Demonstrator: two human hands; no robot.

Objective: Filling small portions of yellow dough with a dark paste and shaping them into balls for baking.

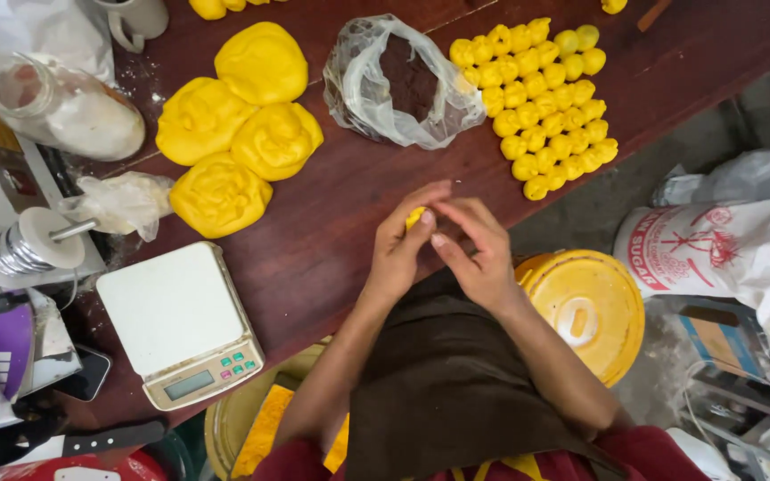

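Note:
My left hand (400, 245) and my right hand (477, 249) meet above the front edge of the dark wooden table (331, 232). Together they pinch a small piece of yellow dough (414, 216), mostly hidden by the fingers. Several small yellow dough balls (543, 98) lie in rows on the table beyond my hands. Several big yellow dough lumps (238, 125) sit to the left. A clear plastic bag with dark filling (403, 82) lies between them.
A white kitchen scale (180, 322) stands at the left front. A glass jar of white powder (60, 105), a crumpled plastic glove (122, 203) and a mug (140, 20) lie at the far left. A yellow bucket lid (585, 307) and white sacks (733, 245) are on the right.

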